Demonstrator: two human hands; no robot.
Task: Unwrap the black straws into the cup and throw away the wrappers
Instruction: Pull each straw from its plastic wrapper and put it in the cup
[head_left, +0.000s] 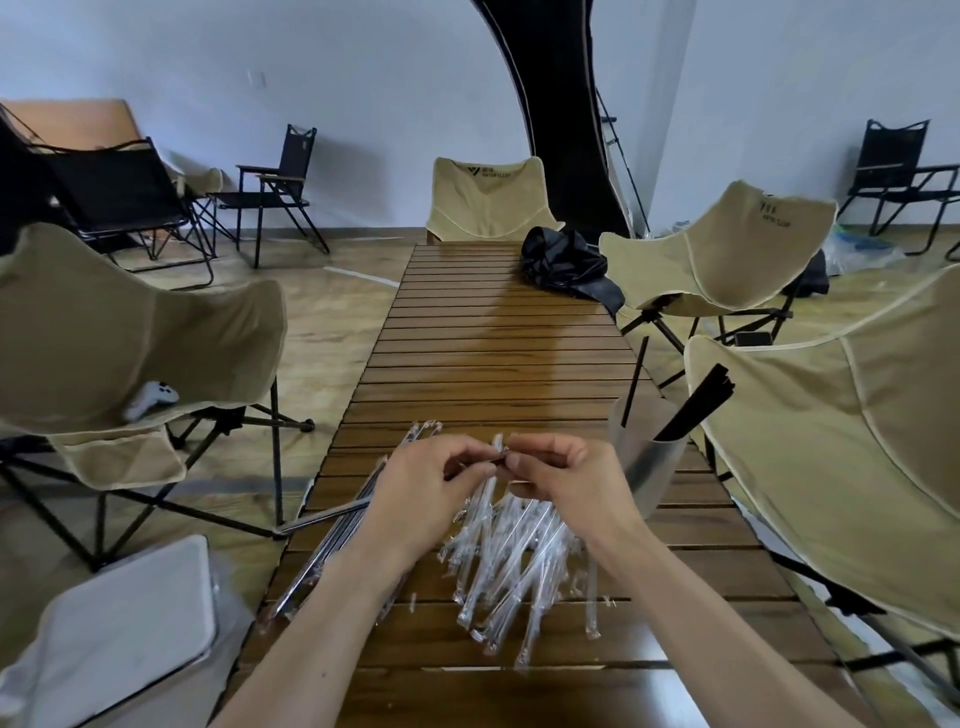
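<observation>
Above a slatted wooden table ringed by tan folding chairs, your two hands meet over a heap of clear wrappers. Your left hand and your right hand each curl thumb and forefinger onto the same wrapped straw, pinching it at a dark tip that shows between the fingertips. Both hands are closed on it; neither is free.

The straw's clear sleeve runs down and slightly left from the pinch, toward you, so its long axis lies roughly along the table, not across it. The dark end sits at the far end of that line, right where your fingers meet. Whether the sleeve is already torn open there is too blurred to tell.

The cup stands just to the right of your right hand, near the table's right edge, with several black straws leaning out of it to the upper right and one more standing nearly upright. That makes your right hand the nearer one for the drop, and the left the likelier one to keep the empty sleeve.

A bundle of wrapped straws lies along the table's left edge, under and beside your left forearm, so the job looks partway done. A white bin sits low at your left, a probable home for the wrappers. A black bag rests at the far end.
</observation>
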